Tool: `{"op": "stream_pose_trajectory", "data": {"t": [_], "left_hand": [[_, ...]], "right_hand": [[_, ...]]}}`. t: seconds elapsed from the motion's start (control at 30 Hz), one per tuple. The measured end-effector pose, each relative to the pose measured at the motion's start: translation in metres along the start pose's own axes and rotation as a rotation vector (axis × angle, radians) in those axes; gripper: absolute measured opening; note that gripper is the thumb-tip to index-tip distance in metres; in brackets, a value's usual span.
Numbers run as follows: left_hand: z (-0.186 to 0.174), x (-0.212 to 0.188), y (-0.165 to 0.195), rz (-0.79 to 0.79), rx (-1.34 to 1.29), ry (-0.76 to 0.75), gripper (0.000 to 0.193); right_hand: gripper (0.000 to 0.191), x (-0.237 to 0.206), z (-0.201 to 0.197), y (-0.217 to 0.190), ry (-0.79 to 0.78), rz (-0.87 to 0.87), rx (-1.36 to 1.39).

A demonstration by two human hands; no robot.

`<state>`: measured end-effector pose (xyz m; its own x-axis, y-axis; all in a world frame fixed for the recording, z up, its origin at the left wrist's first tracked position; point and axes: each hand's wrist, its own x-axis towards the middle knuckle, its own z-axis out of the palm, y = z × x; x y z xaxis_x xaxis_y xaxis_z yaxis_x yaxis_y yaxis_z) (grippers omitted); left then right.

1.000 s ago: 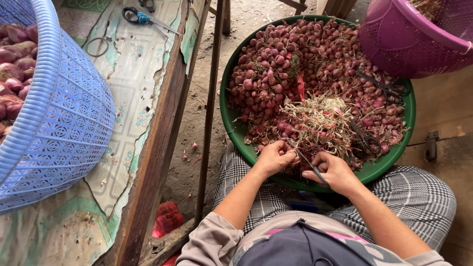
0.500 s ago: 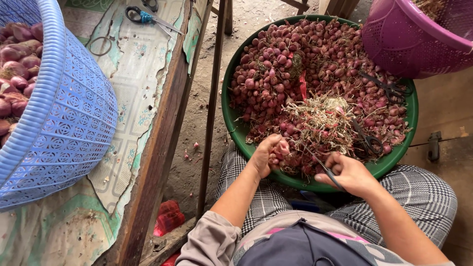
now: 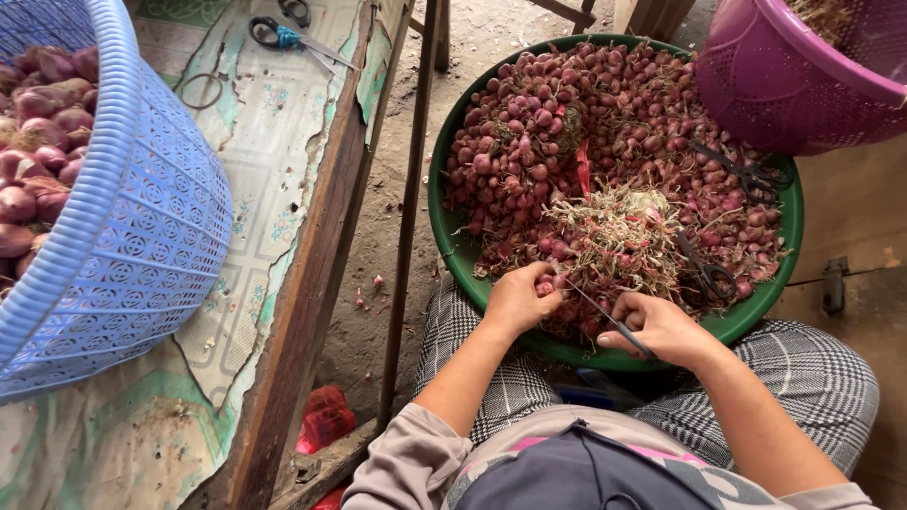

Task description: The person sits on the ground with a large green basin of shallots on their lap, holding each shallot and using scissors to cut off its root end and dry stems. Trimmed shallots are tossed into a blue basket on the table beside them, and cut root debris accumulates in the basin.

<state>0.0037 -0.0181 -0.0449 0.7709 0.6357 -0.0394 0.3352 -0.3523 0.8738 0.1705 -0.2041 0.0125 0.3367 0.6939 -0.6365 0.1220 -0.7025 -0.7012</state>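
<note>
Seated at the rim of a wide green basin (image 3: 453, 247) heaped with small red shallots, we work at its near edge. Our left hand (image 3: 518, 300) is clenched around a single shallot (image 3: 545, 286), pinched between thumb and fingertips just above the basin's rim. Our right hand (image 3: 658, 326) grasps a thin dark blade (image 3: 597, 310) whose tip angles up toward the bulb.

We judge the shallot light, firm and small enough to roll; its papery skin looks loose and likely slippery, so a pinch across the round belly, leaving root and stalk ends free for the blade, seems the surest hold. The mound of dry stalks and roots (image 3: 619, 227) in the middle of the basin looks weightless and would scatter easily.

Two pairs of scissors (image 3: 707, 274) lie half buried among the bulbs; their blades are hard to trace. Much of the held shallot is covered by our fingers, and the blade's handle is hidden inside the right fist, so we cannot tell its kind. A purple basket (image 3: 803, 85) is cut off at the top right, a blue basket (image 3: 132, 227) of peeled bulbs at the left, beside a worn tabletop (image 3: 274, 151) bearing blue-handled scissors (image 3: 283, 38).
</note>
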Motion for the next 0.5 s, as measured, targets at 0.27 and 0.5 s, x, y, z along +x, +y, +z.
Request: {"op": "stream_pose_trajectory", "data": {"t": [0.27, 0.5], "left_hand": [[0.015, -0.005, -0.015, -0.092, -0.32, -0.138, 0.026], [0.026, -0.005, -0.02, -0.147, -0.443, -0.227, 0.025]], "right_hand": [[0.048, 0.009, 0.003, 0.013, -0.08, -0.022, 0.127], [0.047, 0.023, 0.014, 0.018, -0.02, -0.019, 0.226]]}}
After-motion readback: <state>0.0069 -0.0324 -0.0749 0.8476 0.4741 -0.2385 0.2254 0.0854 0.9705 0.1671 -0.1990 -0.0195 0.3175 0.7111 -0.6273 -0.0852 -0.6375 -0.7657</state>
